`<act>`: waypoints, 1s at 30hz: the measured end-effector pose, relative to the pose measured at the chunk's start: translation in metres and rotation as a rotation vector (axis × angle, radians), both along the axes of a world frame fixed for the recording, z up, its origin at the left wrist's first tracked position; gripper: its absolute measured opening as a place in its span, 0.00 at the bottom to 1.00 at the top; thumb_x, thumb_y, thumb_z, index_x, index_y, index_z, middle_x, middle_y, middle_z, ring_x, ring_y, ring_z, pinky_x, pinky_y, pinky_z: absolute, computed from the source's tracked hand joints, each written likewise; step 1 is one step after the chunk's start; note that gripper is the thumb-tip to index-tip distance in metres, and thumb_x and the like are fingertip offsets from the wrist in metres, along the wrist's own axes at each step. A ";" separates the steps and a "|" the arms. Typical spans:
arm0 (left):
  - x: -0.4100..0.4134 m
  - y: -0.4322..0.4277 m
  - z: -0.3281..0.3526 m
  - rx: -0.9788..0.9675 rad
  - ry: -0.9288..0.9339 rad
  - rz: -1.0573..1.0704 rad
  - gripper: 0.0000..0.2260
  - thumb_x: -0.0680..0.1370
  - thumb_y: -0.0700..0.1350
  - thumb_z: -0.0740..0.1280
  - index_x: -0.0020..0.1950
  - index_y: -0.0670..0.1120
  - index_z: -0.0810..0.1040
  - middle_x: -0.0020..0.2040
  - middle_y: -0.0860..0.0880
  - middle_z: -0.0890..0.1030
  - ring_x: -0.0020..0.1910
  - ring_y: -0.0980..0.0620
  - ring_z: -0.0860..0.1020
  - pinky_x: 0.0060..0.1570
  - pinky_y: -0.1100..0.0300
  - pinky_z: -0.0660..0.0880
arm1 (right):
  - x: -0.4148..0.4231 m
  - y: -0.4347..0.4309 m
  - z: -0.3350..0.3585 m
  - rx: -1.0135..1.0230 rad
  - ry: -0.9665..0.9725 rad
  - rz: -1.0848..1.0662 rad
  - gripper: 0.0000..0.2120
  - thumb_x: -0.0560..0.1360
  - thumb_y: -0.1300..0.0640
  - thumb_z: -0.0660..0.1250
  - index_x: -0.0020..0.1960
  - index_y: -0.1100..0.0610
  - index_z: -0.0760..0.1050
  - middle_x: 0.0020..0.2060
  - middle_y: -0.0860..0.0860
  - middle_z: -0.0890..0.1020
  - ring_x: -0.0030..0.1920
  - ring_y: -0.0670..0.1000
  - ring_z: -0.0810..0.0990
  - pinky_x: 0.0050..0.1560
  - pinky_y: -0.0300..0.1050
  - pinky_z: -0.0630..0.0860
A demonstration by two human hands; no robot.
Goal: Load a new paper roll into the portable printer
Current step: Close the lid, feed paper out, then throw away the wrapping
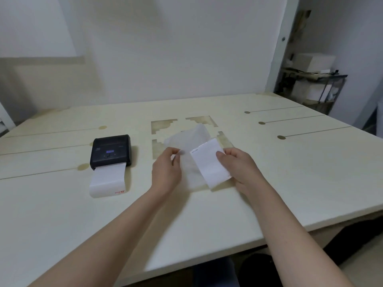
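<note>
To the right of the portable printer (110,151), the right hand (238,166) is pinching the white paper pack (211,164) while the left hand (166,168) is gripping its clear wrapper (186,139), probably to unwrap it.

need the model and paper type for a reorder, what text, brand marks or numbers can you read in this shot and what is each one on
Nothing can be read well enough to quote.
Red mark on the paper strip coming out of the printer: a logo or brand, too blurred to read.
Lit display on the printer's top: characters too small to read.
Faint marking at the printer's top left: unreadable.
Small dark line of print on the white paper pack held by the right hand: too small to read.
</note>
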State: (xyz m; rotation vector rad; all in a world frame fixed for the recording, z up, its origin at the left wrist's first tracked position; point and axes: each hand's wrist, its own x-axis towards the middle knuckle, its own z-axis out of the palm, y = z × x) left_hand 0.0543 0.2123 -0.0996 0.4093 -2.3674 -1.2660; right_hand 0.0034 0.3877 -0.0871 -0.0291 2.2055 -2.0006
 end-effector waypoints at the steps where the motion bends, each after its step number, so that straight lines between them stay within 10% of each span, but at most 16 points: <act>1: 0.003 0.010 0.004 0.040 0.018 -0.016 0.11 0.83 0.43 0.57 0.61 0.47 0.76 0.51 0.53 0.79 0.47 0.50 0.76 0.42 0.59 0.67 | 0.002 0.007 0.002 -0.013 0.008 -0.003 0.05 0.75 0.53 0.70 0.47 0.54 0.80 0.47 0.56 0.85 0.42 0.55 0.81 0.45 0.47 0.75; 11: 0.039 0.138 0.026 0.159 0.152 -0.308 0.28 0.79 0.48 0.64 0.77 0.52 0.56 0.70 0.52 0.71 0.40 0.58 0.78 0.49 0.58 0.75 | 0.065 0.139 0.006 -0.126 0.091 -0.278 0.25 0.75 0.59 0.71 0.71 0.58 0.71 0.62 0.51 0.79 0.59 0.53 0.81 0.65 0.52 0.75; 18: 0.086 0.227 -0.023 -0.057 0.139 -0.685 0.22 0.78 0.44 0.65 0.71 0.56 0.69 0.65 0.55 0.76 0.38 0.60 0.78 0.46 0.65 0.73 | 0.132 0.233 -0.053 -0.130 0.053 -0.478 0.04 0.76 0.65 0.69 0.44 0.58 0.80 0.37 0.49 0.85 0.33 0.46 0.84 0.32 0.37 0.79; 26: 0.088 0.242 -0.131 -0.315 -0.262 -0.909 0.19 0.79 0.40 0.64 0.70 0.51 0.73 0.63 0.51 0.80 0.54 0.52 0.80 0.59 0.55 0.76 | 0.134 0.257 -0.185 -0.026 -0.209 -0.589 0.10 0.72 0.69 0.68 0.37 0.56 0.78 0.40 0.56 0.82 0.44 0.56 0.80 0.49 0.52 0.78; 30: 0.076 0.234 -0.169 -0.449 -0.405 -0.916 0.22 0.78 0.44 0.65 0.72 0.50 0.70 0.67 0.46 0.77 0.65 0.46 0.76 0.64 0.52 0.73 | 0.127 0.248 -0.231 0.014 -0.311 -0.739 0.11 0.71 0.71 0.63 0.37 0.59 0.79 0.33 0.52 0.79 0.36 0.52 0.78 0.36 0.40 0.75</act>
